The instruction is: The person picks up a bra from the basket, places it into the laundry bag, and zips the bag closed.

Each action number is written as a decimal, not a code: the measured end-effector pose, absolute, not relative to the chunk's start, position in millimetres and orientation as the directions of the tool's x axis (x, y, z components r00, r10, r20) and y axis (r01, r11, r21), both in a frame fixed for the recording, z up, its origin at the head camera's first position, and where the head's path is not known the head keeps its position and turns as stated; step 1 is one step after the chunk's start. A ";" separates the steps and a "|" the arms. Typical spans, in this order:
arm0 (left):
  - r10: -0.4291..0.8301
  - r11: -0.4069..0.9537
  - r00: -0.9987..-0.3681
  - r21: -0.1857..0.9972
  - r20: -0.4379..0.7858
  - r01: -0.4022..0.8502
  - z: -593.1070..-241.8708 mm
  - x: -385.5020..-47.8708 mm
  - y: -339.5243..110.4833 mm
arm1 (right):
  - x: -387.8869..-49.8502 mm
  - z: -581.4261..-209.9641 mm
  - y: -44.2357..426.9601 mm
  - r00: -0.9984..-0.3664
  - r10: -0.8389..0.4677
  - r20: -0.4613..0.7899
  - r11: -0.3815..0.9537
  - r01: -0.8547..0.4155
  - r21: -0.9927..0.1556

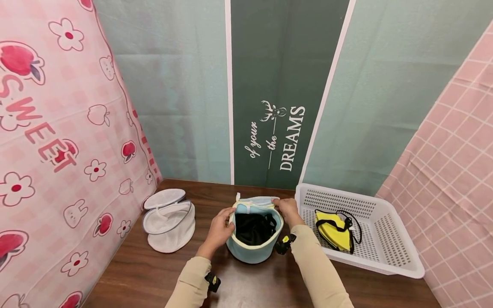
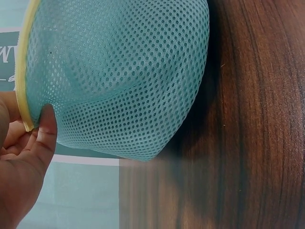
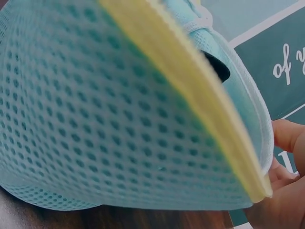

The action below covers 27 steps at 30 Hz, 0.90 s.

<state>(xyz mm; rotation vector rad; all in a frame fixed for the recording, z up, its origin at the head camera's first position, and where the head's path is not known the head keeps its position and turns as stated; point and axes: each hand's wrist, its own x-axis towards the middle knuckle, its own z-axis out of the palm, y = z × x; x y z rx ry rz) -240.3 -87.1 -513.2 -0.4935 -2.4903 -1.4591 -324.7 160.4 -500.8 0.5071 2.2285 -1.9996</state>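
Note:
A blue mesh bag with a yellow-edged rim stands upright on the table, its lid folded back at the rear. Black fabric lies inside it. My left hand pinches the rim at the left side; in the left wrist view the thumb and fingers of the left hand hold the yellow edge. At the back right, my right hand grips the lid's edge. The right wrist view shows the right hand at the pale edge beside the yellow zipper strip, its fingers partly hidden.
A white mesh bag with its lid raised stands at the left. On the right, a white plastic basket holds a folded yellow item with black straps. Curtains hang behind the table and on both sides.

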 end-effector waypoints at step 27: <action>0.152 0.459 -0.917 0.795 0.369 0.396 -513.9 -241.2 -89.5 | -321.7 -492.6 158.5 -0.936 0.252 -0.245 -0.074 0.234 -0.969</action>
